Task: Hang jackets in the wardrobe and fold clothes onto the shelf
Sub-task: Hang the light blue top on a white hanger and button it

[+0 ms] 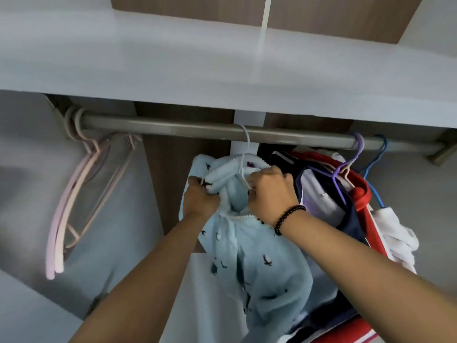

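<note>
A light blue jacket (249,263) printed with small dark birds hangs on a white hanger (243,147), whose hook sits over the grey wardrobe rail (173,127). My left hand (200,196) grips the jacket's collar on the left side. My right hand (270,191), with a dark bead bracelet at the wrist, pinches the fabric by the hanger's neck on the right. Both hands are just below the rail, close together. A white zip edge runs under my hands.
Several empty pink hangers (71,194) hang at the rail's left end. On the right hang a red, navy and white jacket (329,194), a purple hanger (346,167) and a blue hanger (376,164) with white clothing (395,233). A pale shelf (173,60) spans above the rail.
</note>
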`<control>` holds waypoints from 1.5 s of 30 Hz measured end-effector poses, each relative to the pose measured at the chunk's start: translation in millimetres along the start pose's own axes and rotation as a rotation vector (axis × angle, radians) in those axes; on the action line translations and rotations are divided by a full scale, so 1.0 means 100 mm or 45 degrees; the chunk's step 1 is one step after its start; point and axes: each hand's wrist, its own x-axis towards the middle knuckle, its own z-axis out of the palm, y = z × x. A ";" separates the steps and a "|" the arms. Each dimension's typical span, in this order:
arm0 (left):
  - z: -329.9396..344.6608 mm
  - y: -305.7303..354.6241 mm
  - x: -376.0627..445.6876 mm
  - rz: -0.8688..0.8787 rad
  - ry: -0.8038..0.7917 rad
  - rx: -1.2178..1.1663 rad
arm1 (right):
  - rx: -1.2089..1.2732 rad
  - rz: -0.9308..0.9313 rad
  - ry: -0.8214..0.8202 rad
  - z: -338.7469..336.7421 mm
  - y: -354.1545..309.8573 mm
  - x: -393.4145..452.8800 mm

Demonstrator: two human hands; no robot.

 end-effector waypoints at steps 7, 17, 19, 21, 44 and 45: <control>-0.10 0.47 0.18 0.466 -0.248 -0.121 | 0.077 0.439 0.055 0.21 0.24 -0.39; -0.23 0.67 0.50 -0.187 -0.448 -0.478 | 0.825 0.534 0.064 0.11 0.45 -0.52; -0.29 0.72 0.52 -0.262 -0.424 -0.551 | 1.265 0.669 0.019 0.05 0.48 -0.52; -0.37 0.76 0.54 -0.356 -0.399 -0.596 | 1.658 0.855 -0.046 -0.02 0.53 -0.50; -0.58 0.74 0.39 -0.420 -0.777 -0.484 | 2.192 0.638 -0.944 -0.24 0.64 0.02; -0.55 0.74 0.41 -0.435 -0.701 -0.460 | 2.218 0.663 -0.896 -0.23 0.64 0.07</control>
